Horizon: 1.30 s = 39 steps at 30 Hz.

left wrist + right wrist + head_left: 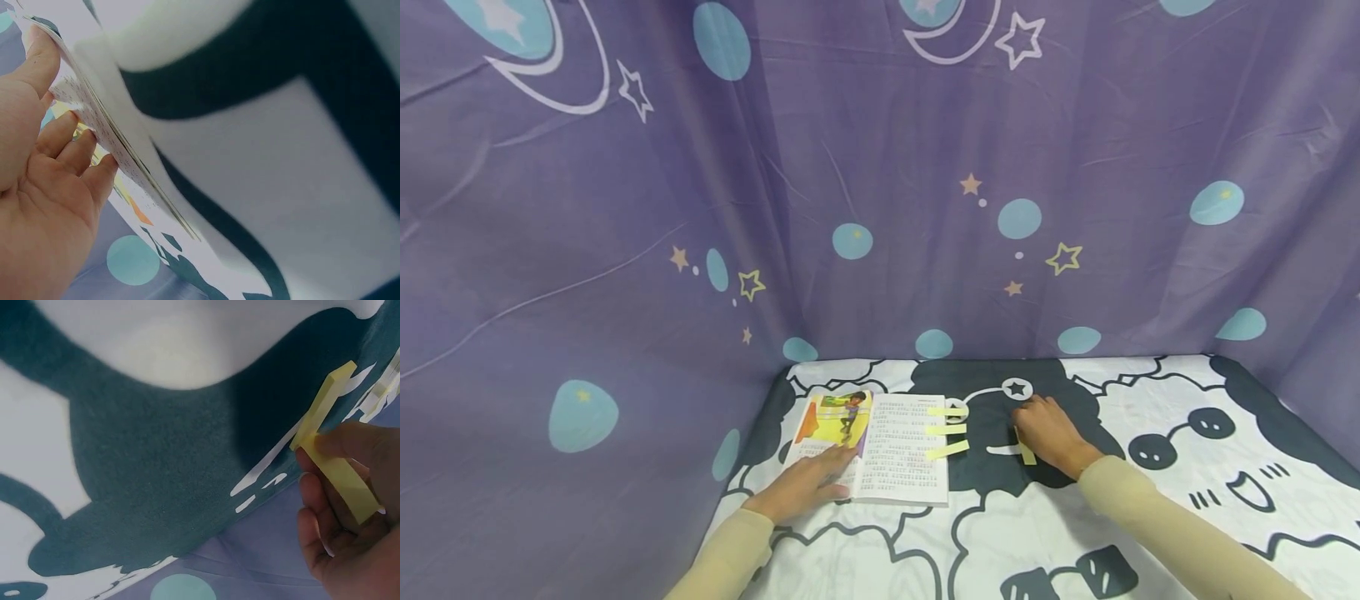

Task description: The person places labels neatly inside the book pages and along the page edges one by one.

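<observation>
An open book point(902, 479) lies on the patterned cloth, with a colour picture on its left page and print on its right. My left hand point(808, 483) rests on the lower left page, fingers extended; in the left wrist view the fingers point(69, 150) lie against the page. Several yellow sticky strips point(947, 451) jut from the right page's outer edge. To the right of the book, my right hand point(1048, 433) pinches a yellow sticky note strip point(347, 484) between thumb and fingers. Another yellow piece point(328, 400), seemingly thicker, touches or adjoins it; the join is hidden.
A black and white cartoon-sheep cloth point(1030, 517) covers the surface under book and hands. Purple curtains point(925, 150) with stars and moons rise behind it and at both sides.
</observation>
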Each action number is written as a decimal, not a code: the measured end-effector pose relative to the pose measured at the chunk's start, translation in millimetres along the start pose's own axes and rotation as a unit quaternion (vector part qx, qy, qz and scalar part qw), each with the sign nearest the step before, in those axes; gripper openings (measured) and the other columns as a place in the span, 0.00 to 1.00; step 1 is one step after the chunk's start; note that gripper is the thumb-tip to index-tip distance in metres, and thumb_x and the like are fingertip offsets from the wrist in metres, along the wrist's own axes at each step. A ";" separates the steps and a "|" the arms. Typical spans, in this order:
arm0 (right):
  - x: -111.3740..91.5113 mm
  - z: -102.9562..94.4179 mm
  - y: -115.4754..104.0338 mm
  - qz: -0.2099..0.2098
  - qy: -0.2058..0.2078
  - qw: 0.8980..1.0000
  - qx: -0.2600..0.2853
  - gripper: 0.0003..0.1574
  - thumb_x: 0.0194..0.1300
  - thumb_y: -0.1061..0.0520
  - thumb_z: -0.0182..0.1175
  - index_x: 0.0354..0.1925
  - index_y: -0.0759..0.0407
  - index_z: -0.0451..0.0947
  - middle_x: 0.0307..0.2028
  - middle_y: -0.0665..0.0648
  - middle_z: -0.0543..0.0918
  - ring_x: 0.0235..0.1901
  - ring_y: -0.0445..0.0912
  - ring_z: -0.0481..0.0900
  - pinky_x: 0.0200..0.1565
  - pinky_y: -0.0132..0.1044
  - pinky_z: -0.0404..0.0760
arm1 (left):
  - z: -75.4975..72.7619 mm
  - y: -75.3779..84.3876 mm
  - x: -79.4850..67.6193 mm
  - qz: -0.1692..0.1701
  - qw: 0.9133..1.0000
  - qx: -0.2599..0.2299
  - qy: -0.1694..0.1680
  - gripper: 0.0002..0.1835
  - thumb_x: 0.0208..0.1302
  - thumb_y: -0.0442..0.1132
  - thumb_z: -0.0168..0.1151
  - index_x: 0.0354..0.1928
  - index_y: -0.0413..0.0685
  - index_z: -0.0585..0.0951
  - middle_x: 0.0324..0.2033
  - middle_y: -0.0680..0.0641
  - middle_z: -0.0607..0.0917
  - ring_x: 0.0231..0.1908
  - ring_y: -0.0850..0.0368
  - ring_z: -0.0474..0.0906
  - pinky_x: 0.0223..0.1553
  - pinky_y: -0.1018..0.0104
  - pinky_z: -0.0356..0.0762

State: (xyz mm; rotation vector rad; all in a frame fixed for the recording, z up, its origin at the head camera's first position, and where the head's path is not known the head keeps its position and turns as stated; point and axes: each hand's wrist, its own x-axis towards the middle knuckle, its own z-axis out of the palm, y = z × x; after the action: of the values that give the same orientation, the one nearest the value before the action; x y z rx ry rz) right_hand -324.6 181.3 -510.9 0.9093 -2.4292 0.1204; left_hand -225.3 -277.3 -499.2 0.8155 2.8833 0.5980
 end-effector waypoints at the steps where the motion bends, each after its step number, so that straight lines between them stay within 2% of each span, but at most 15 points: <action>1: 0.0 0.7 0.4 0.000 -0.001 1.000 0.005 0.14 0.49 0.70 0.70 0.19 0.57 0.77 0.19 0.54 0.81 0.26 0.55 0.78 0.27 0.49 0.75 | 0.5 -0.3 0.1 -0.001 1.000 0.000 -0.002 0.37 0.73 0.53 0.61 0.79 0.51 0.64 0.75 0.37 0.65 0.75 0.39 0.60 0.72 0.38 0.61; 5: 0.1 2.9 3.7 0.023 -0.021 0.999 0.043 0.11 0.50 0.71 0.71 0.22 0.60 0.81 0.21 0.53 0.82 0.26 0.52 0.79 0.27 0.45 0.80 | 1.3 -1.4 0.8 -0.005 1.000 0.001 -0.006 0.38 0.73 0.53 0.61 0.79 0.51 0.63 0.76 0.38 0.64 0.75 0.40 0.59 0.73 0.40 0.60; 9: 0.9 1.3 6.3 0.040 -0.023 0.996 0.076 0.09 0.49 0.72 0.70 0.25 0.61 0.84 0.23 0.53 0.84 0.26 0.51 0.81 0.27 0.43 0.83 | -0.1 -1.4 1.1 -0.007 1.000 0.002 -0.007 0.38 0.73 0.54 0.61 0.79 0.51 0.63 0.76 0.37 0.64 0.75 0.39 0.59 0.73 0.40 0.60; 17: 4.0 -6.5 7.0 0.081 -0.038 0.991 0.098 0.08 0.51 0.71 0.70 0.25 0.61 0.83 0.23 0.53 0.83 0.26 0.50 0.80 0.29 0.43 0.84 | -3.2 -0.6 2.0 -0.002 1.000 -0.002 -0.003 0.37 0.73 0.53 0.61 0.79 0.50 0.64 0.75 0.36 0.64 0.75 0.38 0.60 0.73 0.38 0.60; 24: 0.4 -5.1 6.2 0.081 -0.029 0.990 0.110 0.08 0.50 0.71 0.71 0.24 0.61 0.83 0.23 0.53 0.83 0.26 0.50 0.80 0.29 0.44 0.84 | -0.5 -1.7 2.6 -0.010 1.000 -0.003 -0.012 0.38 0.73 0.54 0.61 0.79 0.53 0.63 0.76 0.38 0.64 0.75 0.40 0.59 0.74 0.41 0.60; 31: -0.7 -4.0 6.8 0.086 -0.022 0.988 0.124 0.10 0.51 0.73 0.68 0.23 0.60 0.82 0.22 0.52 0.83 0.23 0.47 0.79 0.25 0.40 0.82 | 0.5 -1.5 1.0 -0.005 1.000 -0.005 -0.008 0.37 0.73 0.53 0.61 0.79 0.52 0.63 0.76 0.38 0.64 0.75 0.39 0.59 0.73 0.39 0.60; 39: 1.2 -8.8 7.5 0.116 -0.044 0.981 0.152 0.12 0.54 0.73 0.68 0.24 0.60 0.80 0.23 0.52 0.83 0.23 0.43 0.79 0.25 0.38 0.81 | -0.3 -0.1 1.8 -0.019 1.000 -0.002 -0.008 0.38 0.73 0.54 0.61 0.79 0.54 0.63 0.76 0.40 0.64 0.75 0.41 0.59 0.74 0.41 0.60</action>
State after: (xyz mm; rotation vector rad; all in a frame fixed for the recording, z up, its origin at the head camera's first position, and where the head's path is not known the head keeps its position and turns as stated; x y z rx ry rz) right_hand -326.2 188.7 -502.0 0.7661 -2.6383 0.5617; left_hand -226.9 -276.6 -498.9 0.7585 2.8751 0.5905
